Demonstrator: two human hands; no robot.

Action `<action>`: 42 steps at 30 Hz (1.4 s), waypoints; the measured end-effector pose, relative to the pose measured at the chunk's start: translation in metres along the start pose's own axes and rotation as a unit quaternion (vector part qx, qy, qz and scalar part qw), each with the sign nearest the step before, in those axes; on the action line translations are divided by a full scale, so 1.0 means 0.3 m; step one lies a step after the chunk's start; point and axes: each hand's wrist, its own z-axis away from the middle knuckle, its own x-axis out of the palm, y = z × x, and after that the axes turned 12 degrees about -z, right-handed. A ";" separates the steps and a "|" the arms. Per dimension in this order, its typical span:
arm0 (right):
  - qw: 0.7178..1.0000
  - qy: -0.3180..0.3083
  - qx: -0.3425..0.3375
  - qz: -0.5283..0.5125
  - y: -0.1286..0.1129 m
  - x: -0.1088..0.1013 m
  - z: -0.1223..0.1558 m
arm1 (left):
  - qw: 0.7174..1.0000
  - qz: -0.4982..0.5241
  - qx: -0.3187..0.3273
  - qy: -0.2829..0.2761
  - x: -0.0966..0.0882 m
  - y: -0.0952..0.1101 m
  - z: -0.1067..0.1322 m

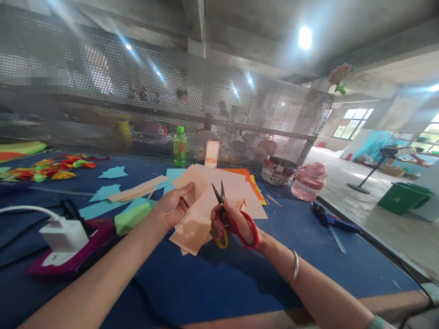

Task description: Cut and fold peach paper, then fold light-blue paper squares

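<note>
Fingers of the left hand pinch the edge of a pale peach paper sheet, its long axis slanting toward the right hand, curled closed around red-and-yellow-handled scissors, steel blades parted, tips up, just over the sheet above the dark blue worktop

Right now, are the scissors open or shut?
Open. The scissors have their blades spread apart in a V, just above the right hand.
</note>
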 end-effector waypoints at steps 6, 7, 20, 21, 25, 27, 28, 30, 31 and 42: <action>0.999 -0.023 0.024 0.035 -0.008 0.008 0.009 | 1.000 0.006 -0.013 0.005 -0.001 -0.004 0.002; 0.999 -0.022 0.023 0.040 -0.010 0.010 0.011 | 1.000 0.007 -0.013 0.007 -0.002 -0.004 0.002; 0.998 -0.027 0.023 0.055 -0.007 0.004 0.013 | 1.000 0.003 0.001 0.001 -0.005 -0.005 0.000; 0.998 -0.026 0.024 0.056 -0.007 0.003 0.012 | 1.000 0.003 0.000 0.001 -0.005 -0.004 0.000; 0.998 -0.023 0.031 0.057 -0.012 0.003 0.014 | 1.000 0.002 0.002 0.005 -0.006 -0.002 -0.002; 0.998 -0.023 0.031 0.057 -0.015 0.005 0.016 | 1.000 -0.009 0.000 0.003 -0.008 -0.003 -0.001; 0.998 -0.023 0.031 0.058 -0.017 0.006 0.017 | 1.000 -0.019 0.002 0.000 -0.008 -0.004 0.000; 0.997 -0.022 0.030 0.062 -0.019 0.008 0.019 | 0.999 -0.039 0.016 -0.013 -0.007 -0.007 0.004; 0.997 -0.021 0.031 0.064 -0.020 0.008 0.019 | 0.998 -0.048 0.027 -0.022 -0.006 -0.008 0.006; 0.999 -0.011 0.014 0.045 -0.006 -0.003 0.012 | 0.988 -0.093 0.103 -0.065 -0.006 -0.037 0.004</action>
